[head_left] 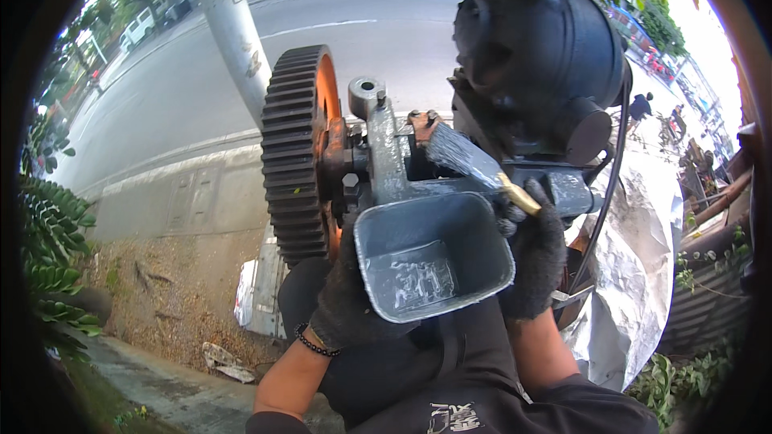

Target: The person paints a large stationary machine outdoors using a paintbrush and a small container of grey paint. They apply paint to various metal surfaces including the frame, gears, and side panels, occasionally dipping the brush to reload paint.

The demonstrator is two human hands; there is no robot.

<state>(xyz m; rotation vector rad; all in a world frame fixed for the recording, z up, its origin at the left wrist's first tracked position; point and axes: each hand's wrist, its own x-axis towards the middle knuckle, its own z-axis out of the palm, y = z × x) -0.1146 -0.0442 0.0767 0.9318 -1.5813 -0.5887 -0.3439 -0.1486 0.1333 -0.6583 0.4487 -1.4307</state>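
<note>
Holding a grey tub (pixel 474 241) low in the centre of the frame, the gloved left hand (pixel 347 305) grips its left side, open top toward the camera, probably so that the brush can reach in easily. Thick grey liquid lies smeared across the bottom. At centre right, the gloved right hand (pixel 537 261) is closed around the pale handle of a paintbrush (pixel 482 169), beside the tub's right wall; whether it also touches the tub, I cannot tell. The grey-coated bristles point toward the upper left, perhaps angled to face the grey metal casting (pixel 388 153), though contact is unclear. Left of the casting stands a large toothed gear wheel (pixel 289 153), upright with its orange side facing right. A black rounded housing (pixel 539 56) fills the upper right. Crumpled silvery sheeting (pixel 635 297) lies at lower right, possibly as a ground cover.
</note>
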